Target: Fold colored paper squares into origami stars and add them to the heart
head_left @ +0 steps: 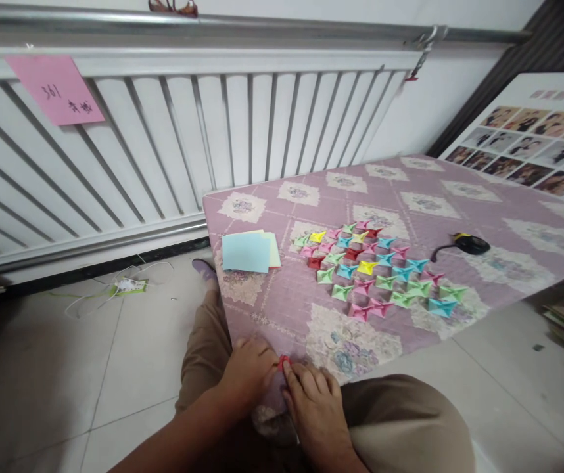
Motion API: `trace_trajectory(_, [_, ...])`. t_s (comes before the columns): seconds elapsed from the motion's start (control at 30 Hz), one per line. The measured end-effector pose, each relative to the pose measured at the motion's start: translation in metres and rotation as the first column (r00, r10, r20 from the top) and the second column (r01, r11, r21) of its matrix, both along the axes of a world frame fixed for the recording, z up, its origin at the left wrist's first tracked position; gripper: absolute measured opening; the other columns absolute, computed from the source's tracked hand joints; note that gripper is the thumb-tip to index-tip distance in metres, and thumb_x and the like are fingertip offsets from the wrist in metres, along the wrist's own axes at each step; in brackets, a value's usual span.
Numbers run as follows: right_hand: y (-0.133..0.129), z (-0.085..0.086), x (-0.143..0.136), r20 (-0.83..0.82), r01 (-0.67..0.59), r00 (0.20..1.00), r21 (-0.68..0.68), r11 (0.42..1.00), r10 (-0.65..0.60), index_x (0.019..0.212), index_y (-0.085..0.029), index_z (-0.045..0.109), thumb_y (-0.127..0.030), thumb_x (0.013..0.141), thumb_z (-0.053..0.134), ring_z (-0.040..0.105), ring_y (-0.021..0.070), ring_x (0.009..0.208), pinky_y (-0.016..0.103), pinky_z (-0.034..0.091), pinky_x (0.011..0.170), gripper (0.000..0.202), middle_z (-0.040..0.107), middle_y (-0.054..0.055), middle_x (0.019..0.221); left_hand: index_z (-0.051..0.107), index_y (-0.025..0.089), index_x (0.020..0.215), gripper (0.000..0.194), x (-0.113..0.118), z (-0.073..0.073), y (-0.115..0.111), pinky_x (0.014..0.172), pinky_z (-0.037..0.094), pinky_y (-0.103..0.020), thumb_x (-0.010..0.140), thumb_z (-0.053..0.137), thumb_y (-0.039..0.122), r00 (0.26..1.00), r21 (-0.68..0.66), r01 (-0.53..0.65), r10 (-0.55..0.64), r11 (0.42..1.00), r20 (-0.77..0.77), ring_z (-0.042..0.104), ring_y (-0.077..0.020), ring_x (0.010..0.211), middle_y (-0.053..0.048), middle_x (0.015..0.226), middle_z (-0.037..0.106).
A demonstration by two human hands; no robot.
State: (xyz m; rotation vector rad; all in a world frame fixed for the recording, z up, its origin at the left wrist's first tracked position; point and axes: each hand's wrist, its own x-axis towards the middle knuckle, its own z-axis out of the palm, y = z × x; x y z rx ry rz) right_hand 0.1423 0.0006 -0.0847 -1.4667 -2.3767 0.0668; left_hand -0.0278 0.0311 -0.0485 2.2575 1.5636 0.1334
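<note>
Between my fingertips at the table's near edge is a small piece of folded red paper (283, 362). My left hand (251, 369) pinches it from the left side, its fingers curled together. From the right, my right hand (314, 397) presses on the same paper with the thumb and index finger. My fingers cover most of it, so its full shape is hidden. Farther off on the table lie several small folded paper pieces (367, 268) in pink, green, blue, yellow and red, set out in rough rows. A stack of coloured paper sheets (246, 253), light blue on top, lies at the left edge.
A purple flowered cloth covers the table (282, 302). A black object with a cord (472, 244) lies to the right. Behind stands a white radiator (257, 125) with a pink note (56, 89). A photo board (533, 141) leans at the right; a power strip (131, 286) is on the floor.
</note>
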Motion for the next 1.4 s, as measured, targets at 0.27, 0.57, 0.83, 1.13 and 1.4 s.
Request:
trace_trajectory(0.27, [0.003, 0.006, 0.005, 0.070, -0.068, 0.995, 0.036, 0.997, 0.065, 0.120, -0.027, 0.055, -0.028, 0.086, 0.055, 0.056, 0.0218, 0.100, 0.042, 0.027, 0.093, 0.034, 0.067, 0.002, 0.107, 0.041, 0.021, 0.134, 0.039, -0.005, -0.020, -0.034, 0.093, 0.035, -0.038, 0.095, 0.037, 0.025, 0.989, 0.152, 0.141, -0.131, 0.978, -0.073, 0.049, -0.0237, 0.105, -0.008, 0.121, 0.056])
trace_trajectory(0.57, [0.003, 0.004, 0.013, 0.000, -0.130, 0.991, 0.080, 0.988, 0.131, 0.121, -0.027, 0.054, -0.040, 0.089, 0.050, 0.056, 0.0204, 0.099, 0.042, 0.022, 0.097, 0.035, 0.067, 0.001, 0.111, 0.035, 0.020, 0.139, 0.045, -0.007, -0.016, -0.037, 0.093, 0.033, -0.040, 0.096, 0.037, 0.033, 0.967, 0.150, 0.211, -0.185, 0.966, -0.174, 0.048, -0.0242, 0.106, -0.009, 0.126, 0.053])
trace_trajectory(0.83, [0.006, -0.006, 0.013, -0.120, -0.111, 0.986, 0.069, 0.991, 0.119, 0.120, -0.027, 0.055, -0.048, 0.085, 0.055, 0.056, 0.0230, 0.098, 0.045, 0.016, 0.103, 0.041, 0.068, 0.001, 0.107, 0.039, 0.018, 0.136, 0.043, -0.006, -0.014, -0.031, 0.089, 0.035, -0.040, 0.096, 0.037, 0.034, 0.957, 0.156, 0.250, -0.219, 0.956, -0.191, 0.049, -0.0228, 0.101, -0.009, 0.123, 0.054])
trace_trajectory(1.13, [0.015, 0.003, 0.018, -0.169, -0.106, 0.980, -0.002, 0.994, 0.105, 0.112, -0.027, 0.055, -0.019, 0.087, 0.049, 0.057, 0.0199, 0.093, 0.038, 0.031, 0.088, 0.027, 0.067, 0.000, 0.102, 0.033, 0.020, 0.139, 0.048, -0.014, -0.016, -0.037, 0.093, 0.031, -0.043, 0.093, 0.039, 0.033, 0.975, 0.127, 0.209, -0.196, 0.970, -0.104, 0.045, -0.0261, 0.110, -0.009, 0.129, 0.050])
trace_trajectory(1.4, [0.025, 0.013, 0.011, -0.333, 0.003, 0.940, -0.198, 0.980, -0.070, 0.088, -0.025, 0.060, -0.027, 0.089, 0.049, 0.058, 0.0198, 0.080, 0.036, 0.037, 0.077, 0.011, 0.065, 0.000, 0.082, 0.047, 0.025, 0.128, 0.040, -0.015, -0.028, -0.046, 0.093, 0.032, -0.039, 0.089, 0.048, 0.022, 0.993, 0.304, 0.110, -0.118, 0.946, 0.007, 0.048, -0.0246, 0.106, -0.008, 0.122, 0.056])
